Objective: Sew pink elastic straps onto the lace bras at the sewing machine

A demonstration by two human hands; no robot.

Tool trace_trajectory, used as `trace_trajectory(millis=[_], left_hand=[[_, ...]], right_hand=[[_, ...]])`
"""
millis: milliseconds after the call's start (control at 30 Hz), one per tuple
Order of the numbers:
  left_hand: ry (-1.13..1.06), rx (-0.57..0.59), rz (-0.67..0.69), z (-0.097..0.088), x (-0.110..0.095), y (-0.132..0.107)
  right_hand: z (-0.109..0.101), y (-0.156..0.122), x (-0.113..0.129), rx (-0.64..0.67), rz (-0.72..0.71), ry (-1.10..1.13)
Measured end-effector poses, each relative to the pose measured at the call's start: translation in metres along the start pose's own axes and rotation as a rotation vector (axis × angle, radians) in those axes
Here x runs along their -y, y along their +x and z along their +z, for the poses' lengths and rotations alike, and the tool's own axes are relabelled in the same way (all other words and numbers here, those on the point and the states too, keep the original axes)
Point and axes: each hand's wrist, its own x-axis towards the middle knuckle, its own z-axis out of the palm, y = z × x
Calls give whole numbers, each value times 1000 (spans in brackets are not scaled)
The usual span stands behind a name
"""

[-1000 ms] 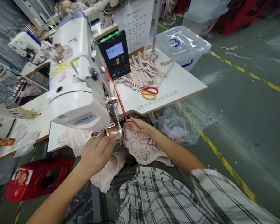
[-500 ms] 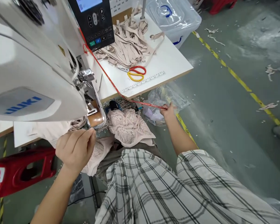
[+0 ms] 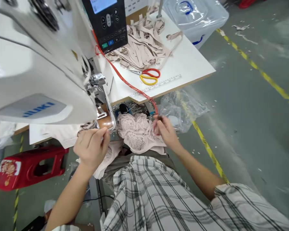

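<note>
My left hand [image 3: 92, 147] is closed, fingers curled with the tips at the rounded copper-coloured arm end [image 3: 105, 122] below the sewing machine's [image 3: 45, 86] head; anything pinched there is hidden. My right hand [image 3: 167, 133], slightly blurred, is closed on the end of a red cord [image 3: 137, 90], which runs slack from beside the control panel over the table edge. Something small and dark shows at its fingertips, too blurred to name. A pale pink lace bra [image 3: 137, 134] lies on my lap under the right hand. More pink fabric [image 3: 108, 158] is beside my left wrist.
On the white table [image 3: 195, 64] lie red-and-yellow-handled scissors [image 3: 149, 77], a heap of beige straps [image 3: 142, 48] and a printed ruler scale. A control panel [image 3: 110, 25] stands above. A clear lidded bin [image 3: 197, 19], a plastic bag [image 3: 183, 109] and a red stool [image 3: 31, 166] are around.
My right hand has come inward from the far right, and the red cord has gone from taut to slack. My left hand stays by the machine arm; the view has shifted.
</note>
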Motion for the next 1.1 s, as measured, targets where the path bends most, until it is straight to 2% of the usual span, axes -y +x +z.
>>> trace_trajectory(millis=[67,133,200,267,433,500,567,700,800,900,1100], left_hand=[[-8,6,-49,-1,-4,1],[-27,19,-96,-4,-8,2],[-46,28,-132,-7,-11,3],[-56,35,-147,-10,-15,3],[-107,60,-140,-13,-17,1],[-119,45,-196,-11,-12,-1],[-125,19,-328,-7,-6,-1],[-159,8,-706,1,7,-1],[-188,-11,-883,5,9,2],[-247,-33,-956,7,8,6],[-314,-19,-967,8,5,13]], right_hand=[[51,-24,19,408,177,165],[91,-42,37,638,286,286],[118,-51,51,713,300,382],[132,-53,60,713,254,441],[136,-49,63,686,164,459],[134,-47,61,640,177,451],[130,-45,59,589,181,429],[123,-42,56,580,211,380],[121,-41,55,572,245,364],[122,-41,52,547,249,365],[125,-36,53,528,249,364]])
